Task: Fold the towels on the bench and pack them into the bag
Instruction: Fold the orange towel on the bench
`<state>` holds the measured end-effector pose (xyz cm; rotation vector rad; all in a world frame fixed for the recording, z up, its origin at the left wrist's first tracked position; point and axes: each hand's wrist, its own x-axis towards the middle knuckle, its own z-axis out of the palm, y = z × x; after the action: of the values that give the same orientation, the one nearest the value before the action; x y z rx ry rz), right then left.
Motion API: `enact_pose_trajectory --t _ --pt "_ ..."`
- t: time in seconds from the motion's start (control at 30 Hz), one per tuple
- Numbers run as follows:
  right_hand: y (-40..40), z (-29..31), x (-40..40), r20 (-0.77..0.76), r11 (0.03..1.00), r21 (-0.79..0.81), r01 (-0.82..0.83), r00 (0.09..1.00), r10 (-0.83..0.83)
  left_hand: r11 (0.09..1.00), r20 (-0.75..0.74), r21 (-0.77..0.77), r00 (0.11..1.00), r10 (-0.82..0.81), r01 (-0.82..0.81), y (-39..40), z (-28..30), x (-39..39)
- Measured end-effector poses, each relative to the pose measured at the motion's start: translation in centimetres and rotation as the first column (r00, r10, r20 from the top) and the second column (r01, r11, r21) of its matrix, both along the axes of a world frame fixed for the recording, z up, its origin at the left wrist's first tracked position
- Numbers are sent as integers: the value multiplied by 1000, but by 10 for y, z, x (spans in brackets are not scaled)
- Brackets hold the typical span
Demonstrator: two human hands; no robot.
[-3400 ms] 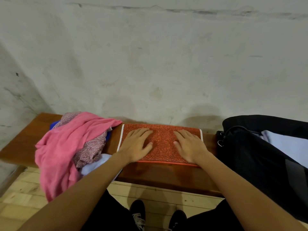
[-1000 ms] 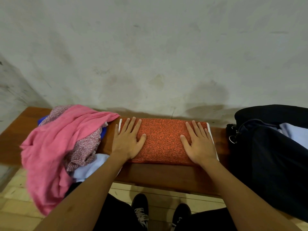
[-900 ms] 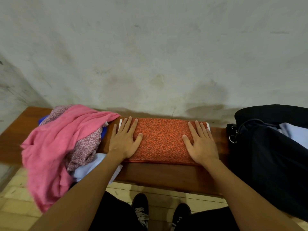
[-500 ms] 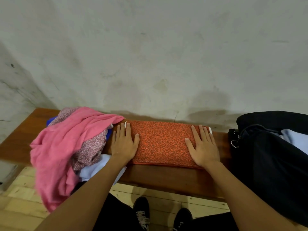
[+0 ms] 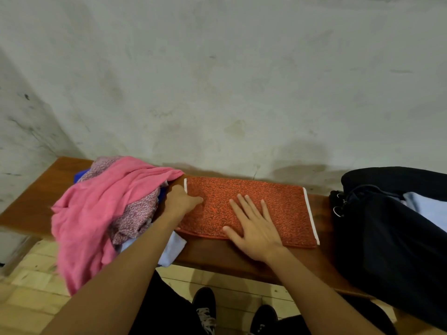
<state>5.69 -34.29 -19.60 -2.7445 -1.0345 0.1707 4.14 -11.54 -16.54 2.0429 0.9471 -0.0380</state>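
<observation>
So far the job looks barely begun, and nearly all of it is judged still to come. Nearest, at the front edge of the bench (image 5: 217, 256), the right hand (image 5: 256, 229) lies flat with fingers spread, pressing the middle of the orange towel (image 5: 278, 206) down onto the wood. That towel lies as a long strip along the bench, its white-trimmed ends at left and right, so it seems already halved lengthwise but not yet brought end to end. At its left end the left hand (image 5: 180, 201) has its fingers curled at the short edge and seems to pinch it, though the fingertips are partly hidden; I read this as the start of the next fold across toward the right. Further left, toward the left end of the bench, a heap of unfolded cloth waits: a pink towel (image 5: 96, 213) draped over the front edge, a speckled one (image 5: 139, 213) under it, a pale blue piece (image 5: 173, 250) hanging below, and a bit of dark blue behind. At the right end sits the black bag (image 5: 387, 238), with something pale blue showing inside; whether that is a packed towel cannot be told.
</observation>
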Motion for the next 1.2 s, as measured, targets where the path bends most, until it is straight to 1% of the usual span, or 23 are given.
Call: enact_pose_trajectory --t 0.03,0.07,0.1,0.13,0.2,0.27,0.37,0.43,0.5,0.57,0.63,0.7,0.77,0.83,0.87,0.93,1.0,1.07,1.1,1.17,1.2 --pt "4 -1 -5 -4 1000 3 -17 1000 17 984 -9 -166 998 67 -68 1 3 1" --pt "8 -1 -10 -22 1000 11 -22 1000 22 941 -26 -314 992 121 -123 0 7 0" --pt "12 -1 -13 -47 1000 22 -18 999 19 893 -35 -423 988 152 -153 -2 14 -2" --pt "17 -1 -16 -71 999 32 -16 997 19 856 -27 -494 987 158 -151 -3 18 -3" --pt "26 2 -19 -120 999 51 -19 993 25 824 49 -560 989 137 -86 -4 23 -5" --pt "37 5 -23 -169 996 90 -4 986 19 804 145 -594 981 131 -19 -5 27 -8" --pt "53 6 -28 -226 983 178 51 974 -10 790 183 -613 970 160 -15 -6 33 -9" --pt "64 8 -33 -265 967 238 85 964 -20 828 203 -560 966 160 -20 -7 42 -12" --pt "75 11 -39 -332 939 324 118 943 -4 884 247 -467 960 129 1 -8 51 -14" --pt "88 12 -45 -427 883 436 172 903 35 933 281 -354 959 45 60 -9 60 -16" --pt "99 13 -50 -535 804 534 261 841 83 961 282 -247 958 -52 125 -10 65 -16" --pt "105 13 -55 -624 754 569 328 770 136 975 274 -173 957 -91 142 -15 68 -16" --pt "107 15 -58 -688 729 577 368 700 190 983 271 -114 956 -110 146 -20 68 -14" --pt "101 18 -57 -731 686 594 419 638 243 987 265 -58 955 -132 153 -27 65 -10" --pt "94 19 -55 -739 656 607 448 622 259 986 261 -38 954 -145 160 -31 63 -7" --pt "77 22 -48 -727 581 642 500 637 256 982 253 -14 951 -180 189 -41 60 -1" --pt "57 27 -42 -714 534 657 533 667 213 976 241 19 947 -213 215 -53 55 5" --pt "40 31 -38 -690 519 656 548 715 116 972 207 77 950 -234 222 -66 49 12" --pt "35 31 -37 -654 516 667 538 754 60 970 196 114 952 -234 215 -72 47 16" --pt "23 31 -35 -566 527 688 499 823 -41 971 167 130 961 -220 200 -84 42 22" --pt "19 32 -35 -532 531 692 489 843 -82 972 144 123 965 -219 202 -90 43 24"
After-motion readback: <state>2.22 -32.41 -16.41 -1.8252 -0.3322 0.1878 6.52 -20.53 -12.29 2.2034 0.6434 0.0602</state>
